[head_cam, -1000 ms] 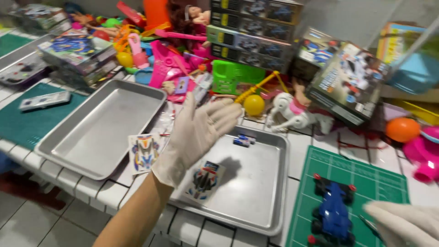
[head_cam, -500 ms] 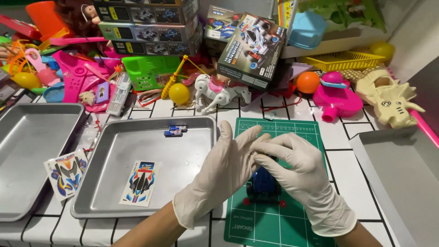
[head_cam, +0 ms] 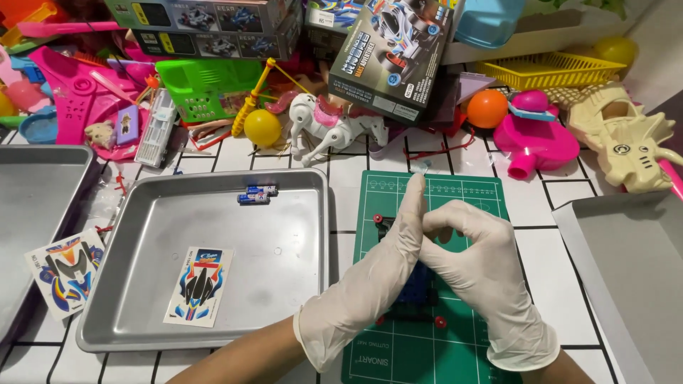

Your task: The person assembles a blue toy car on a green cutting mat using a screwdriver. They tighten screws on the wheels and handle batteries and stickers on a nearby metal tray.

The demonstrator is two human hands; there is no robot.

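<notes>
Head view, near to far from the green cutting mat [head_cam: 462, 206]. On the mat's middle, a blue toy car [head_cam: 415, 291] with red wheels, mostly covered, long axis running near to far along the mat; which end is the front cannot be told. Over the car, left hand [head_cam: 377, 274] in a white glove, fingers straight and pressed together, pointing away, holding nothing. Touching it from the right, right hand [head_cam: 484, 267], also gloved, fingers curled down over the car; whether gripping it cannot be told. Left of the mat, a metal tray [head_cam: 284, 277] with a sticker sheet [head_cam: 198, 286] and two small batteries [head_cam: 257, 194]. Beyond the mat, a white toy horse [head_cam: 334, 128] and a toy box [head_cam: 395, 57].
</notes>
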